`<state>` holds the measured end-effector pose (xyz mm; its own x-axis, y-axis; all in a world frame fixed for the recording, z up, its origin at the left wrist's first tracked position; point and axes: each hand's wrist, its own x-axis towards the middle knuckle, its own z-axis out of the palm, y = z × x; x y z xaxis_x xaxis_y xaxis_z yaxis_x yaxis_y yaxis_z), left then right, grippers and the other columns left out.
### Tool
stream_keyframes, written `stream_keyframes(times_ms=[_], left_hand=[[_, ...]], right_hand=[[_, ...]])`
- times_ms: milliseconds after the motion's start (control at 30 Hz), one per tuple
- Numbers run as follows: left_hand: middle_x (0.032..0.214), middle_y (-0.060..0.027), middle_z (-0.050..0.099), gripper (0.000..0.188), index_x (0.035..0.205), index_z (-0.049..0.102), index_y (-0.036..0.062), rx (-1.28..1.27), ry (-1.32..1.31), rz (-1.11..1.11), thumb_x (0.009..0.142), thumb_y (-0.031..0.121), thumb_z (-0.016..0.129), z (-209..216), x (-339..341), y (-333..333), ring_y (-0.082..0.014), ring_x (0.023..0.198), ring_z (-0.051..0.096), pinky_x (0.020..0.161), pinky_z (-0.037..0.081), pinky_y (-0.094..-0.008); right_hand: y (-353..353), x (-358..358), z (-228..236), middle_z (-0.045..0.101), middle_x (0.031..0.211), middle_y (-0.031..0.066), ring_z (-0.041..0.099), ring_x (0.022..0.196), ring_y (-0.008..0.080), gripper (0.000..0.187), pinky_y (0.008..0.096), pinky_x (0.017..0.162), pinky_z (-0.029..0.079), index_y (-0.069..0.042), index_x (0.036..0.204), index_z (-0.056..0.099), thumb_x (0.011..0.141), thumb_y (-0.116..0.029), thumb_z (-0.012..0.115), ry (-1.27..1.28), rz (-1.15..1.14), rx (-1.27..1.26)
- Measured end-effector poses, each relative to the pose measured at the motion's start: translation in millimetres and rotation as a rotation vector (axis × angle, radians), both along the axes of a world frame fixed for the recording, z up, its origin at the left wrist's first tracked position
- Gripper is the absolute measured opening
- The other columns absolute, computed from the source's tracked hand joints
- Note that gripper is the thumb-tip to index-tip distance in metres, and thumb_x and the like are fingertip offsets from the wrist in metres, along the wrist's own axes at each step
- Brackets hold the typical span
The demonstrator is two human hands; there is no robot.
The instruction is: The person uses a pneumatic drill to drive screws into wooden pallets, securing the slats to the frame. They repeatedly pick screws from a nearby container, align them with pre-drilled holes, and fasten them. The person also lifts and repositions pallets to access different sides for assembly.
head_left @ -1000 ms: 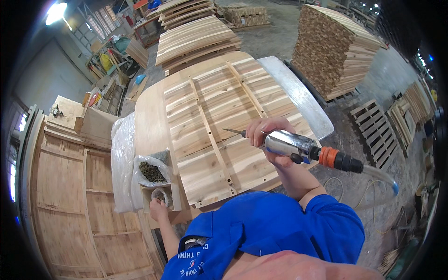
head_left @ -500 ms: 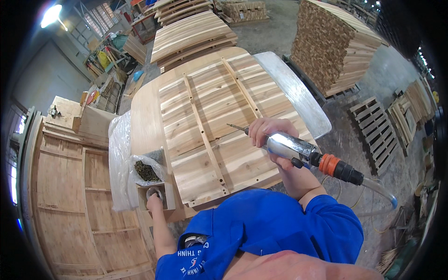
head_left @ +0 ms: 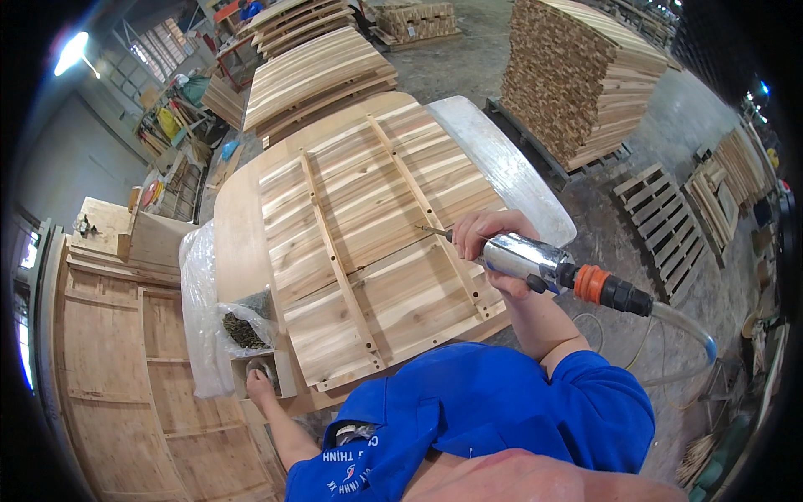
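Observation:
My right hand is wrapped around a shiny silver air screwdriver with an orange-and-black hose coupling. Its thin bit points left above a slatted wooden panel. Two narrow wooden battens, one of them the left batten, run along the panel and have dark holes. At the lower left, my left hand reaches into a small open wooden box. Its fingers dip into the box beside something grey, and I cannot make out what they touch. Just behind the box, a clear plastic bag holds many small dark screws.
A pale rounded board lies under the panel, and a plastic-wrapped board sticks out right. Stacked panels stand beyond. A tall wood stack and a slatted pallet are at right. The air hose trails right.
The view has shifted, so the panel sits lower and further left. My right hand still holds the screwdriver, its bit now nearer the right batten. My left hand stays in the box.

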<state>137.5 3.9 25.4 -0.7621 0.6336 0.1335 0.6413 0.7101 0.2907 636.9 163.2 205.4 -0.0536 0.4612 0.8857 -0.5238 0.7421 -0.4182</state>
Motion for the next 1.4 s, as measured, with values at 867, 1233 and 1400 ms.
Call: stream_keyframes(times_ms=[867,1233,1400], left_hand=[[0.091,-0.0113,0.062,0.021,0.104,0.055,-0.0027,0.47,-1.644,-0.465,0.085,0.007,0.055,16.5,318.7,294.8,-0.0006,0.046,0.037,0.038,0.028,-0.0158],[0.092,-0.0117,0.063,0.02,0.105,0.055,-0.0022,0.471,-1.698,-0.496,0.086,0.003,0.051,7.8,351.3,370.0,0.0,0.047,0.035,0.038,0.027,-0.0152],[0.091,-0.0106,0.064,0.02,0.104,0.056,-0.0016,0.46,-1.683,-0.457,0.086,0.003,0.052,-4.0,349.8,390.3,0.0,0.047,0.035,0.039,0.027,-0.0157]], right_hand=[[148.6,33.7,-42.1,0.051,0.068,0.0063,0.051,0.06,0.0177,0.084,0.0341,0.061,0.043,-0.002,0.101,0.039,0.064,-0.076,0.05,0.023,0.074,0.005],[218.3,40.5,-77.9,0.052,0.067,0.0061,0.053,0.061,0.0182,0.087,0.0344,0.062,0.045,-0.003,0.103,0.041,0.058,-0.076,0.054,0.086,0.09,-0.117],[242.4,33.3,-97.4,0.05,0.065,0.0039,0.05,0.06,0.0168,0.089,0.0323,0.06,0.043,-0.005,0.104,0.04,0.059,-0.082,0.047,0.058,0.055,-0.154]])
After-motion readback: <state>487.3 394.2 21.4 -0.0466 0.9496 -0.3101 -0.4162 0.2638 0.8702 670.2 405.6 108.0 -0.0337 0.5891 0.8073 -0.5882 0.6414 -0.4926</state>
